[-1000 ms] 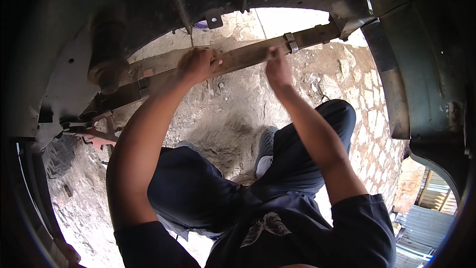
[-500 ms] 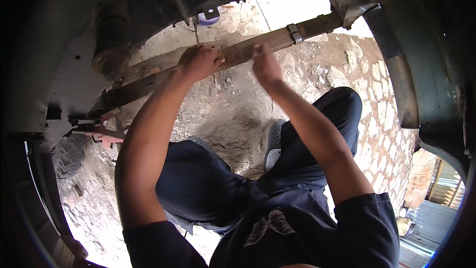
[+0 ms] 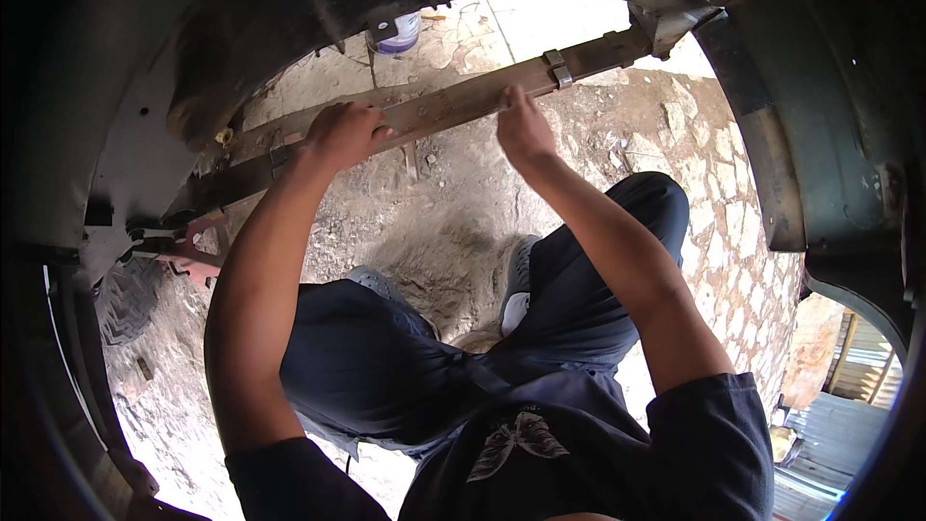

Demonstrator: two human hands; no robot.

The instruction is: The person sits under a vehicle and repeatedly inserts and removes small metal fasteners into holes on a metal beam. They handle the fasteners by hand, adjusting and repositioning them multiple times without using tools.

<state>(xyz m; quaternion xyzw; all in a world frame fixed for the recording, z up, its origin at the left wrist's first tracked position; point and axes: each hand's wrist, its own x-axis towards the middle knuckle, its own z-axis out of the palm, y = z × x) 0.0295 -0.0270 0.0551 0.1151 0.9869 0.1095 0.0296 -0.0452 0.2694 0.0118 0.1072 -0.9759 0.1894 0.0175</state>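
A long brown leaf spring [image 3: 453, 106] runs slantwise across the view, lower at the left and higher at the right. My left hand [image 3: 345, 133] is wrapped over it left of the middle, its fingers curled round the bar. My right hand [image 3: 526, 128] is closed at the near edge of the spring, fingertips against the bar; what lies behind these fingers is hidden. Just beyond it, a metal clip [image 3: 558, 69] goes round the leaves. Past the spring's left end, another person's hand [image 3: 196, 260] shows beside the metal parts there.
Dark vehicle bodywork [image 3: 820, 116] arches over the work and round both sides. A cylindrical part [image 3: 198, 96] hangs at the upper left. A white and purple tub [image 3: 400, 34] stands beyond the spring. A knobbly tyre [image 3: 128, 301] is at the left. The ground [image 3: 434, 260] is rough and stony.
My left hand has slid left along the spring, away from my right hand. The right hand stays at the bar, nearer the clip. The whole view has shifted slightly.
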